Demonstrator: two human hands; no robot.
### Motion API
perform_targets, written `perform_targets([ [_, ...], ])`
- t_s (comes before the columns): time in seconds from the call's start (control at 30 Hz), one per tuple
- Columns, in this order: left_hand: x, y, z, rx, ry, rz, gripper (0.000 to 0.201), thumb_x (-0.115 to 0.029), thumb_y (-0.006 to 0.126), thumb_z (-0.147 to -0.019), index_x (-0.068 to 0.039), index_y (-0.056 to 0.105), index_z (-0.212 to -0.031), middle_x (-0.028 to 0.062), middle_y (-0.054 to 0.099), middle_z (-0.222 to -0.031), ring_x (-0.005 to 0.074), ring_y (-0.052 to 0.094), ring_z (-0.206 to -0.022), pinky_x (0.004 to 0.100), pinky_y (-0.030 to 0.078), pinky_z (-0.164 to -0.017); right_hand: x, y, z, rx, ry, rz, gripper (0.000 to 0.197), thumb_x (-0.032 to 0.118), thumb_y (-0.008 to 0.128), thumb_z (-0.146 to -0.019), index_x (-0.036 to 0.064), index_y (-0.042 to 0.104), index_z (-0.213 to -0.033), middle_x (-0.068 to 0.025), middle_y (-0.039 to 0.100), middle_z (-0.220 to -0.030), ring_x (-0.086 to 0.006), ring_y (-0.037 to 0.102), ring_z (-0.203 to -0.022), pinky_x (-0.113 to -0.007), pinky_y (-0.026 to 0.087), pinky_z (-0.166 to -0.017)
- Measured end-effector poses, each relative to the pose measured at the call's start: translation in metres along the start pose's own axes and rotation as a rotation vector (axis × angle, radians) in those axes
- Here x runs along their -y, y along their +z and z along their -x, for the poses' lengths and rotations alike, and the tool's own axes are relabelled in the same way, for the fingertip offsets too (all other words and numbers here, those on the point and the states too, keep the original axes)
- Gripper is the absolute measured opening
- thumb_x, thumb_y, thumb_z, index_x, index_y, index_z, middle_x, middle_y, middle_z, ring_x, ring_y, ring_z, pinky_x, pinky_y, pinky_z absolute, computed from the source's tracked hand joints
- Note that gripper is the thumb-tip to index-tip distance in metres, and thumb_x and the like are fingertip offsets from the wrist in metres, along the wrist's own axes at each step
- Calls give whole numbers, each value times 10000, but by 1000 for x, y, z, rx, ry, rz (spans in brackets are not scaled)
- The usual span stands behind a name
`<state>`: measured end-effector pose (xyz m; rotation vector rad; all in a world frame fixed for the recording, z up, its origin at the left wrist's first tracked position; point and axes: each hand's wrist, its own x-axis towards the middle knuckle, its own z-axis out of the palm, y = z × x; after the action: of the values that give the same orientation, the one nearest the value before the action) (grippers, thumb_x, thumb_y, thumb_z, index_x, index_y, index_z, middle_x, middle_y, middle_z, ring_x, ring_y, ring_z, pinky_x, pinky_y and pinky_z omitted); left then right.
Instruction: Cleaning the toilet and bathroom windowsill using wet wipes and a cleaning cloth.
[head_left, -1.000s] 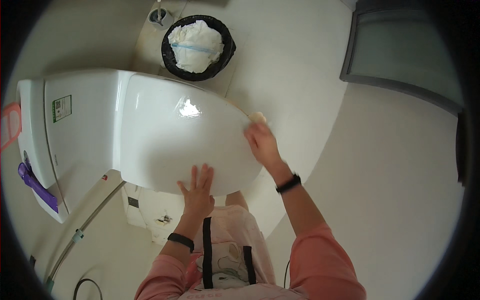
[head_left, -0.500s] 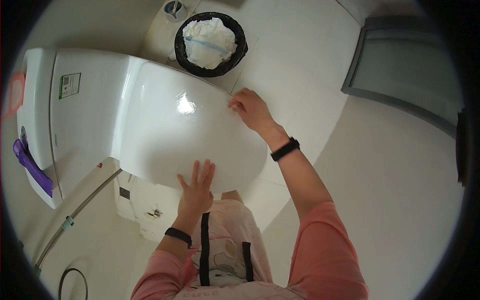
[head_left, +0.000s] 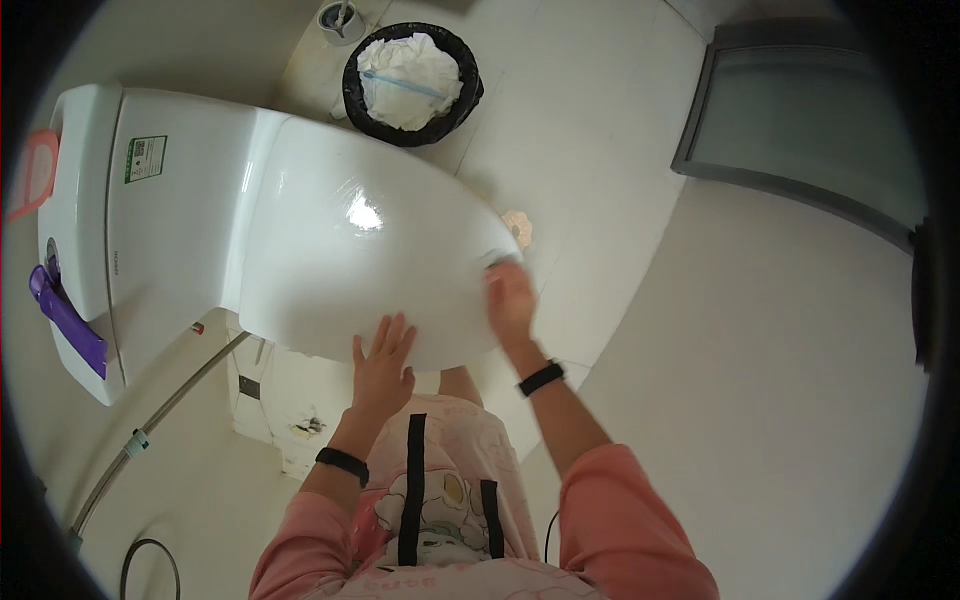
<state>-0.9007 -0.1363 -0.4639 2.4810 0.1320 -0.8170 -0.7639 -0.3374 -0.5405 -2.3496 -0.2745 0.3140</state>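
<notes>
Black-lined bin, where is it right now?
In the head view, the bin stands on the floor near the top, left of centre, beyond the toilet lid and right of the round holder.

This is a bathroom, a small one by the look of it. A white toilet (head_left: 180, 225) with its lid (head_left: 340, 270) down fills much of the view, with a flush button (head_left: 53, 252) on top of the tank. A metal hose (head_left: 168, 405) runs to its side. Just beyond it stands a bin (head_left: 472, 97) lined with a black bag and full of crumpled white waste (head_left: 412, 105). The floor (head_left: 560, 150) is pale tile. Whether it belongs to a home cannot be told.
</notes>
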Motion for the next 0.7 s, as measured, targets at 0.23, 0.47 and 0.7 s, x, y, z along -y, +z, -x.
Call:
perform_targets([
  [0.23, 40, -3, 43, -31, -99, 159, 613, -88, 634, -817, -140, 477, -1407, 137, 291, -1571, 334, 264, -1455, 577, 269, -1128, -4, 47, 84, 82, -169, 77, 40, 49, 562, -905, 59, 591, -931, -95, 603, -950, -299, 589, -944, -415, 509, -866],
  [0.47, 64, 1, 58, -234, -182, 153, 659, -54, 656, -773, -93, 474, -1405, 196, 268, -1568, 407, 266, -1437, 564, 305, -1099, 49, 63, 6, -137, 7, -90, 118, 103, 508, -937, 54, 612, -910, -137, 611, -946, -312, 580, -893, -433, 488, -790],
  [0.7, 102, 9, 89, -278, -268, 243, 666, -86, 600, -791, -25, 416, -1428, 194, 260, -1571, 382, 263, -1444, 565, 291, -1109, 106, 84, 45, 577, -138, 78, 85, 117, 585, -856, 98, 653, -903, -115, 619, -1013, -319, 588, -1038, -449, 502, -883],
])
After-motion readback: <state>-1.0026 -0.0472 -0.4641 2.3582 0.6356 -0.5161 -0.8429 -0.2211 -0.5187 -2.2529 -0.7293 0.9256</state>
